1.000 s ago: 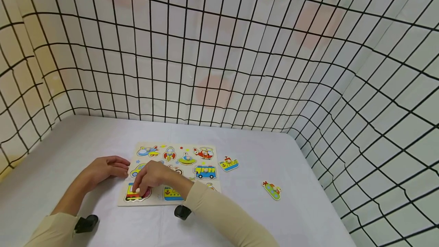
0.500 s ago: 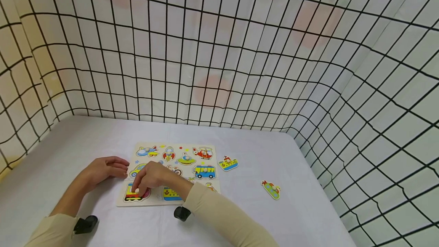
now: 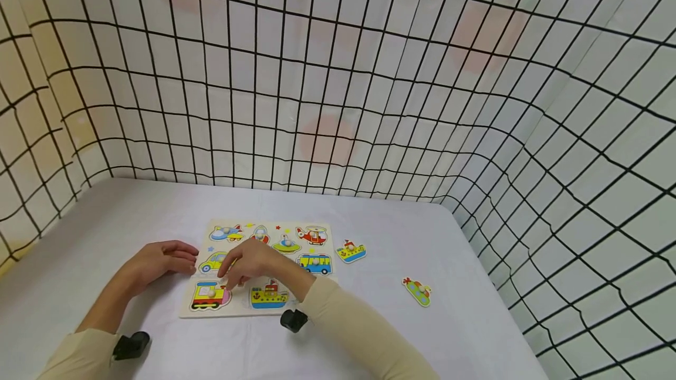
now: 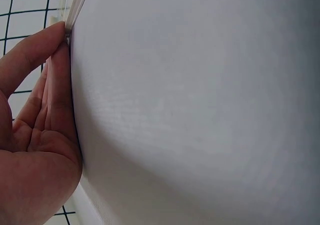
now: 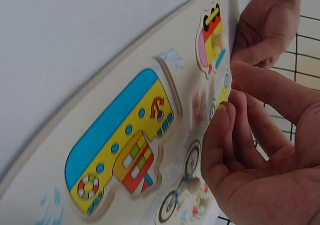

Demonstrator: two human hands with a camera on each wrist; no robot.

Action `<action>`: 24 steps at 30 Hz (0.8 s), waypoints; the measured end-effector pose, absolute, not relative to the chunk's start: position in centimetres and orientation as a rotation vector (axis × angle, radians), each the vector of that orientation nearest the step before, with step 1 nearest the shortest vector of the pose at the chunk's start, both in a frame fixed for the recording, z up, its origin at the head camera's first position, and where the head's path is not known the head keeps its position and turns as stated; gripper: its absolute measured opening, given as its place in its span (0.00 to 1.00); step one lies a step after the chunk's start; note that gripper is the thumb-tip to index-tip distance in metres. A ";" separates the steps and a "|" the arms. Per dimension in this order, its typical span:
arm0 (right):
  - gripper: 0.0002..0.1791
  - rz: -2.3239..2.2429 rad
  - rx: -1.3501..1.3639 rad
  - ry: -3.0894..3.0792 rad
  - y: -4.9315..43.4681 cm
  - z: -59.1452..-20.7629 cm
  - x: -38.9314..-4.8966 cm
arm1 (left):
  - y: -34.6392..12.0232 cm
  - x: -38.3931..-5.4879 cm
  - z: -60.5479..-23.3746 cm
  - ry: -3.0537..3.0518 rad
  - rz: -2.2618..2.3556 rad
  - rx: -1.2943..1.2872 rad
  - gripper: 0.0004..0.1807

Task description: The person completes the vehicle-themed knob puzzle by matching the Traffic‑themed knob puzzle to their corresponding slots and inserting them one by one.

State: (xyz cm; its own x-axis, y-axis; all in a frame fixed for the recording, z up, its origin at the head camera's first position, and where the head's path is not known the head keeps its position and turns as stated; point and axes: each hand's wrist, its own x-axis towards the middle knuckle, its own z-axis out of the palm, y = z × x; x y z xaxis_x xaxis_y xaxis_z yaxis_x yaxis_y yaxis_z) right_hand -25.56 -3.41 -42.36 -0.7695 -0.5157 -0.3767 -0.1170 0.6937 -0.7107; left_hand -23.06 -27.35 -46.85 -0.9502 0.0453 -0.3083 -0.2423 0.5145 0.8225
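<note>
A wooden peg puzzle board point(image 3: 239, 306) lies on the white-covered table. My left hand point(image 3: 158, 264) rests at the board's left edge; in the left wrist view, its thumb and fingertips point(image 4: 61, 32) touch that edge. Over the board's lower left part hovers my right hand point(image 3: 253, 263), fingers loosely bent and holding nothing. Just left of it, the train piece point(image 3: 203, 298) sits in its place, knob up. The ship-shaped recess point(image 5: 120, 140) shows a printed ship and no knob. A loose ship piece point(image 3: 351, 252) lies right of the board, and a green submarine piece point(image 3: 418, 292) lies farther right.
Other pieces sit in the board, including a bus point(image 3: 315, 264), a helicopter point(image 3: 313, 236), a plane point(image 3: 226, 233) and a yellow car point(image 3: 211, 263). A black wire grid point(image 3: 327, 151) encloses the table's back and sides.
My right hand has let go of the train piece's knob and moved up and to the right. The left hand stays at the board's edge.
</note>
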 end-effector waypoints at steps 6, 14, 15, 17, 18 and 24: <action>0.08 -0.977 -0.528 2.317 -1.4 -42.0 -26.5 | -27.3 -23.0 -46.7 2.455 1.429 -0.182 0.31; 0.11 -1.090 -0.516 2.312 1.9 -41.2 -28.0 | -27.3 -23.1 -46.9 2.450 1.437 -0.195 0.31; 0.11 -1.101 -0.510 2.310 2.4 -41.2 -28.2 | -27.4 -23.1 -46.9 2.447 1.439 -0.194 0.31; 0.12 -1.134 -0.500 2.297 3.3 -41.1 -28.5 | -27.4 -23.2 -47.0 2.441 1.444 -0.196 0.30; 0.12 -1.137 -0.502 2.301 3.8 -41.0 -28.6 | -27.4 -23.2 -47.1 2.439 1.445 -0.197 0.30; 0.13 -1.144 -0.442 2.377 7.0 -41.1 -29.7 | -27.5 -23.4 -47.1 2.441 1.437 -0.193 0.31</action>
